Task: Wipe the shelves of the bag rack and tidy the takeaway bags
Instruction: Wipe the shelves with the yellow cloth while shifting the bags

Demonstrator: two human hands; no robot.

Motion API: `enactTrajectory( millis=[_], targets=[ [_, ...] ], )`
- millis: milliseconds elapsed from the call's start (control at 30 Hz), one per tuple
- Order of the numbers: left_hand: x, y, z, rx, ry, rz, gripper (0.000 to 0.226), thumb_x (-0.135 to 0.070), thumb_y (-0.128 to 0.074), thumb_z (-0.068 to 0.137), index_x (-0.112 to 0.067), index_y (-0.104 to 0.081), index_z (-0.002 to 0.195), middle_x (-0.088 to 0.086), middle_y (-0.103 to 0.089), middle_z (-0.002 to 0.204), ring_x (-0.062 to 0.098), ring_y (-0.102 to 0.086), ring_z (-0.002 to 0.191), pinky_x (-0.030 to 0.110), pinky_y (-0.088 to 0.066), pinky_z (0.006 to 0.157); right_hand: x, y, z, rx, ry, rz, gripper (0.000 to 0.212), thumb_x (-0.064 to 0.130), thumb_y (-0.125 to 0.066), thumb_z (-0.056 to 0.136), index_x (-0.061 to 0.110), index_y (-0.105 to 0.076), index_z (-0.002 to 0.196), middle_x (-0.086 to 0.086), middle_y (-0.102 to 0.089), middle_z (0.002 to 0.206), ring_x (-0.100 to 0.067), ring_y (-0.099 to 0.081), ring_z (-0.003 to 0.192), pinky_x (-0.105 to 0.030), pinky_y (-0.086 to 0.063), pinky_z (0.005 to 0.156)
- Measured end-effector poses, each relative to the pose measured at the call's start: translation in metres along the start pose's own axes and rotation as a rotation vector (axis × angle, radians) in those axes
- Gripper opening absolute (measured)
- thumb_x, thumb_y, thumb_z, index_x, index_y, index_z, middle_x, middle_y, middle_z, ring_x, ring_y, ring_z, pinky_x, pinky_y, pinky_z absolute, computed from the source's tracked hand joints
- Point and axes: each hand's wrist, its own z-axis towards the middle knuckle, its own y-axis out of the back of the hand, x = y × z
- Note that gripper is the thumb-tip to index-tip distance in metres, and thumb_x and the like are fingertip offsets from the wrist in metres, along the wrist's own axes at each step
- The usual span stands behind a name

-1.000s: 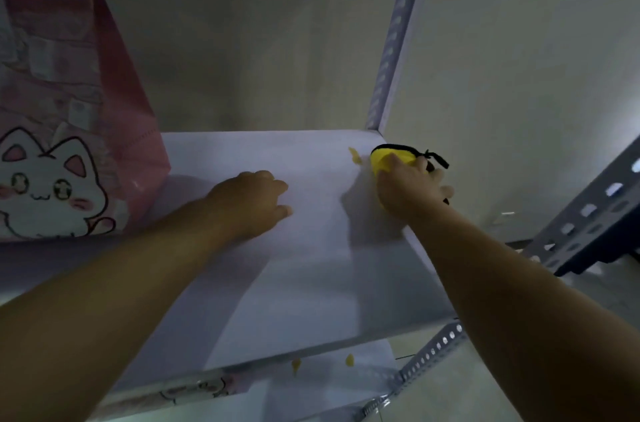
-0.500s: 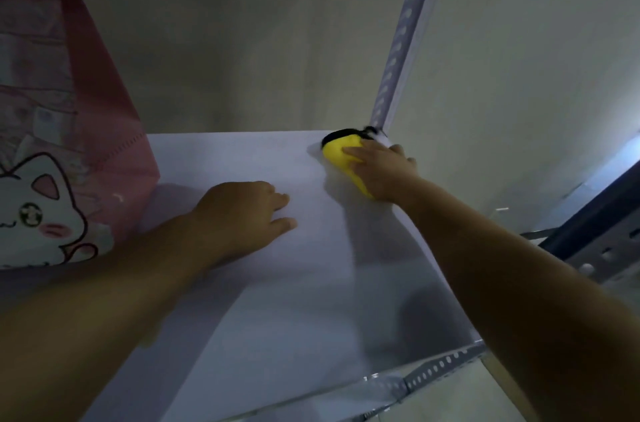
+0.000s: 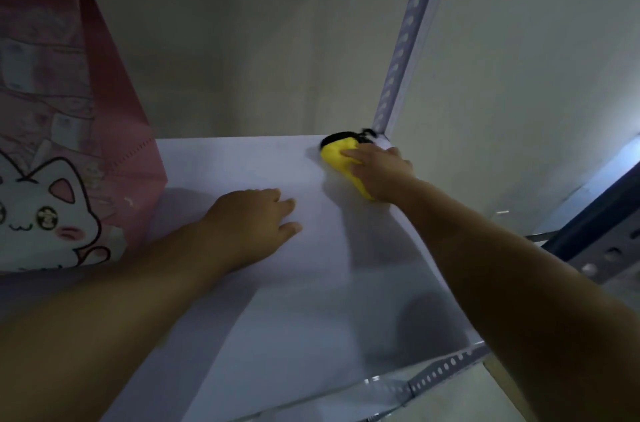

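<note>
Right hand pressing flat-fingered on yellow cloth under palm; likely soft, light, bunching, so best pinned from above. Left hand resting loose, empty, on shelf.

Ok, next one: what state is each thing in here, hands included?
left hand: rests palm down on the shelf, holding nothing.
right hand: presses on the yellow cloth, fingers laid over it.
yellow cloth: bunched under the right hand, in the shelf's back right corner by the upright post.
pink cat bag: upright at the shelf's left side, touched by neither hand.
</note>
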Motion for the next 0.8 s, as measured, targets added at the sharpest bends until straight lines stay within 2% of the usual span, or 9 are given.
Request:
enactTrajectory(
  millis=[67, 133, 200, 300, 433, 533, 633, 733, 800],
  targets=[
    [0.000, -0.001, -0.002, 0.004, 0.002, -0.023, 0.056, -0.055, -0.029, 0.093, -0.029, -0.031, 0.143, 0.000, -0.032, 0.150, 0.025, -0.034, 0.133, 0.034, -0.030, 0.105, -0.017, 0.003, -0.004, 0.025, -0.212, -0.011, 0.043, 0.034, -0.034, 0.097, 0.046, -0.033, 0.138, 0.004, -0.029, 0.149, -0.035, -0.026, 0.132, -0.044, -0.024, 0.103],
    [0.000, -0.003, -0.004, 0.013, 0.007, -0.038, 0.056, -0.055, -0.028, 0.094, -0.030, -0.029, 0.144, 0.000, -0.027, 0.153, 0.025, -0.030, 0.137, 0.035, -0.026, 0.107, -0.006, 0.003, -0.009, 0.047, -0.315, -0.050, 0.048, 0.028, -0.033, 0.095, 0.044, -0.030, 0.140, 0.002, -0.029, 0.148, -0.036, -0.026, 0.129, -0.048, -0.027, 0.100],
    [0.000, -0.001, -0.003, 0.028, 0.019, -0.043, 0.056, -0.055, -0.029, 0.094, -0.030, -0.028, 0.144, 0.000, -0.022, 0.155, 0.025, -0.027, 0.138, 0.035, -0.024, 0.109, 0.016, 0.002, -0.018, 0.044, -0.291, -0.048, 0.049, 0.027, -0.034, 0.092, 0.040, -0.032, 0.139, 0.000, -0.028, 0.148, -0.037, -0.024, 0.130, -0.052, -0.025, 0.101],
    [-0.002, 0.004, -0.001, 0.057, 0.039, -0.074, 0.057, -0.055, -0.033, 0.093, -0.030, -0.030, 0.143, 0.001, -0.022, 0.155, 0.022, -0.025, 0.139, 0.035, -0.023, 0.109, 0.032, 0.001, -0.046, 0.047, -0.098, -0.007, 0.042, 0.038, -0.034, 0.094, 0.046, -0.037, 0.135, 0.006, -0.031, 0.148, -0.035, -0.028, 0.129, -0.051, -0.025, 0.102],
    [-0.004, 0.016, -0.010, 0.048, 0.050, -0.090, 0.051, -0.051, -0.045, 0.089, -0.021, -0.049, 0.131, 0.003, -0.043, 0.141, 0.023, -0.043, 0.126, 0.039, -0.037, 0.102, 0.009, 0.014, -0.090, 0.057, 0.068, 0.070, 0.039, 0.045, -0.046, 0.092, 0.045, -0.046, 0.131, 0.007, -0.037, 0.146, -0.029, -0.036, 0.127, -0.040, -0.026, 0.107],
    [-0.012, 0.026, -0.029, -0.046, 0.027, -0.111, 0.051, -0.050, -0.052, 0.086, -0.023, -0.049, 0.130, 0.000, -0.046, 0.136, 0.022, -0.046, 0.122, 0.039, -0.039, 0.100, -0.021, 0.019, -0.115, 0.047, -0.061, 0.044, 0.043, 0.044, -0.048, 0.091, 0.039, -0.045, 0.133, 0.000, -0.037, 0.145, -0.028, -0.035, 0.131, -0.035, -0.023, 0.108],
    [-0.023, 0.033, -0.059, -0.145, 0.024, -0.170, 0.048, -0.053, -0.050, 0.086, -0.028, -0.051, 0.127, -0.005, -0.049, 0.132, 0.019, -0.048, 0.118, 0.036, -0.040, 0.099, -0.026, 0.016, -0.139, -0.002, -0.267, 0.090, 0.042, 0.043, -0.041, 0.092, 0.033, -0.039, 0.133, -0.009, -0.035, 0.138, -0.037, -0.033, 0.127, -0.044, -0.023, 0.106],
    [-0.034, 0.034, -0.097, -0.257, 0.022, -0.196, 0.044, -0.053, -0.051, 0.085, -0.028, -0.056, 0.121, -0.006, -0.054, 0.125, 0.018, -0.050, 0.112, 0.036, -0.042, 0.096, 0.002, 0.013, -0.160, 0.024, -0.277, 0.004, 0.042, 0.039, -0.035, 0.092, 0.025, -0.040, 0.131, -0.011, -0.029, 0.139, -0.040, -0.028, 0.125, -0.047, -0.028, 0.099],
    [-0.043, 0.031, -0.125, -0.353, 0.036, -0.236, 0.039, -0.049, -0.056, 0.084, -0.025, -0.061, 0.115, -0.004, -0.058, 0.118, 0.019, -0.053, 0.107, 0.033, -0.043, 0.091, 0.032, 0.013, -0.176, 0.023, -0.214, 0.046, 0.043, 0.042, -0.036, 0.091, 0.027, -0.041, 0.131, -0.010, -0.025, 0.142, -0.040, -0.025, 0.128, -0.048, -0.030, 0.098]
  ],
)
